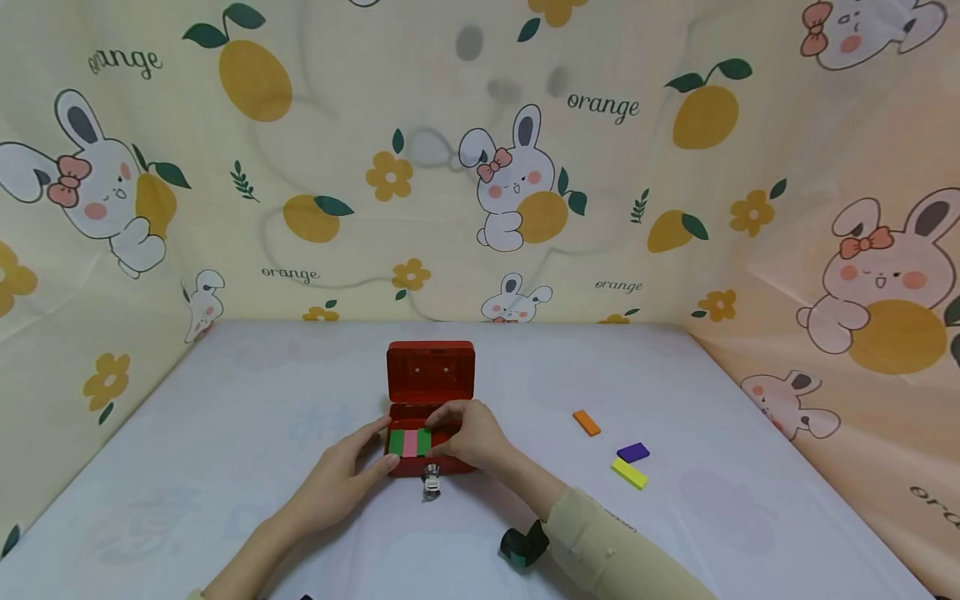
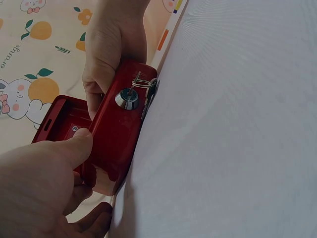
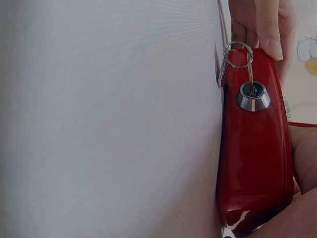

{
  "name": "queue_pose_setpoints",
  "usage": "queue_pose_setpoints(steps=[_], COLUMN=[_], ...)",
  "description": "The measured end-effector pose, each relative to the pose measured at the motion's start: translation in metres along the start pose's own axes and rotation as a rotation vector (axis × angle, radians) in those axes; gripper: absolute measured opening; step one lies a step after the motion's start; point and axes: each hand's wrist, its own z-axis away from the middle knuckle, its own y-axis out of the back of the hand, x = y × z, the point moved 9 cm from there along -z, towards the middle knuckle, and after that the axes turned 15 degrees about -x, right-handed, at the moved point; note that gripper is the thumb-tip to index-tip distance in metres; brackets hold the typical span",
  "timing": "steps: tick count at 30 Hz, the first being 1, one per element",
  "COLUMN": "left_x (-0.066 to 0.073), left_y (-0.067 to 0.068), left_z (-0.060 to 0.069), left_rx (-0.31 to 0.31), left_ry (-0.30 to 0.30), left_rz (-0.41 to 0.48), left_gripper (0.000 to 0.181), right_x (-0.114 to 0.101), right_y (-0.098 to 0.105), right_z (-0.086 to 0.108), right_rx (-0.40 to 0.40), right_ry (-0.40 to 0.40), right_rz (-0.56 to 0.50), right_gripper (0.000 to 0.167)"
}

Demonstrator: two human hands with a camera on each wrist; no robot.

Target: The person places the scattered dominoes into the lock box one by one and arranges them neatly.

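Observation:
A red metal cash box [image 1: 431,467] stands on the table with its lid [image 1: 431,372] raised. A key on a ring sits in its front lock [image 2: 128,98]. Inside, a green block [image 1: 396,442], a pink block [image 1: 410,443] and a second green block [image 1: 424,441] lie side by side at the left. My left hand [image 1: 335,479] holds the box's left end, thumb on the front rim. My right hand [image 1: 474,437] reaches inside, thumb and finger at the two ends of the right-hand green block. The wrist views hide this contact behind the box wall.
Right of the box lie an orange block [image 1: 587,422], a purple block [image 1: 633,452] and a yellow block [image 1: 629,473], the last two close together. A black strap piece [image 1: 522,546] is at my right wrist. Patterned cloth [image 1: 337,150] hangs behind and at both sides.

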Motion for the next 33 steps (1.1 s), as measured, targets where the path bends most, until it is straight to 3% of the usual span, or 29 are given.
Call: queue_pose_setpoints(steps=[18,33], left_x=[-0.003,-0.003], left_y=[-0.001,-0.001], left_z=[-0.001,-0.001], left_rx=[-0.002,0.001], left_ry=[0.009,0.015], left_rz=[-0.001,-0.005], left_gripper=[0.068,0.068], right_x=[0.002,0.004], right_y=[0.001,0.013], right_z=[0.001,0.008], right_rx=[0.014,-0.006], right_ry=[-0.016,0.01], right_rz=[-0.033,-0.156], right_gripper=[0.03,0.03])
